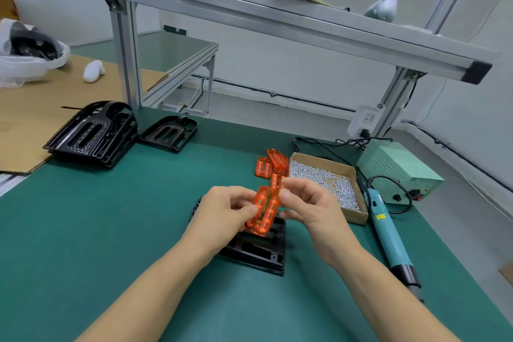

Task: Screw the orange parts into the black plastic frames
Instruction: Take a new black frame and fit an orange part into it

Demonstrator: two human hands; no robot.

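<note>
Both forearms reach in from the bottom edge over the green desk (111, 216). Between them lies a black frame (258, 253), its far half hidden behind the hands. Just above it, the left hand (222, 211) pinches an orange part (263, 211) by its left edge, while the right hand (308, 203) pinches the upper right. Its long axis runs away from the camera, tilted up over the frame; seating it likely means lowering it straight down. Whether a second part is also held is unclear. Spare parts (270, 165) lie beyond.
</note>
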